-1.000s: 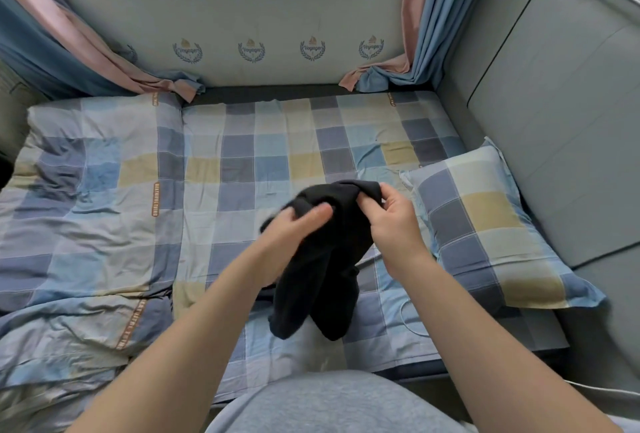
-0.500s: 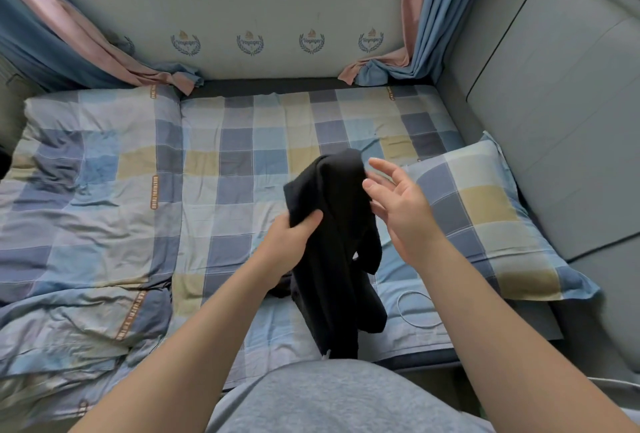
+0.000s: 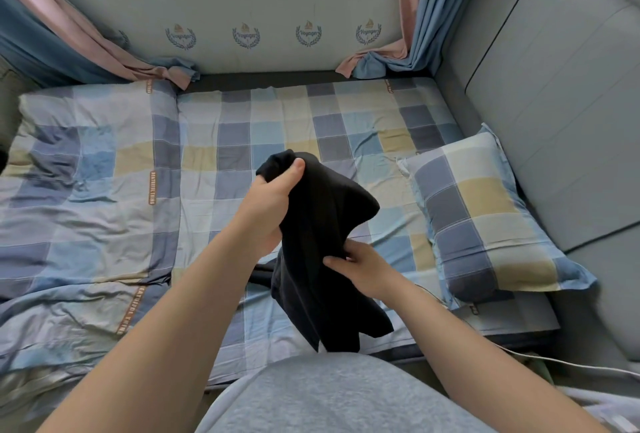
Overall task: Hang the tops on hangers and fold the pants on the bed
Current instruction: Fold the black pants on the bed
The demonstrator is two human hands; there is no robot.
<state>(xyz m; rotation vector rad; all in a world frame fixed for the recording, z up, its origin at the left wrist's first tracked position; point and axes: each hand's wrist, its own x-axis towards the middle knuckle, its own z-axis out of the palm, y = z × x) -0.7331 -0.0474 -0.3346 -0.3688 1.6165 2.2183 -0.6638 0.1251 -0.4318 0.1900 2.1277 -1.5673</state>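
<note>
A black garment (image 3: pixel 322 242) hangs bunched above the near middle of the bed (image 3: pixel 277 128). My left hand (image 3: pixel 270 204) grips its top corner, thumb pressed over the cloth, and lifts it. Lower down, my right hand (image 3: pixel 360 268) pinches a fold at the garment's right side. The garment's lower end drapes toward the bed's front edge. I cannot tell from its crumpled shape whether it is a top or pants. No hanger is in view.
A checked pillow (image 3: pixel 485 221) lies at the bed's right. A rumpled checked duvet (image 3: pixel 79 190) covers the left half. Grey padded panels (image 3: pixel 554 86) rise on the right, curtains (image 3: pixel 415 27) hang at the back corners, and a white cable (image 3: pixel 561 365) trails at lower right.
My left hand has raised the garment's top corner higher. My right hand, open beside the cloth half a second ago, has dropped and taken hold of the garment's lower right side.
</note>
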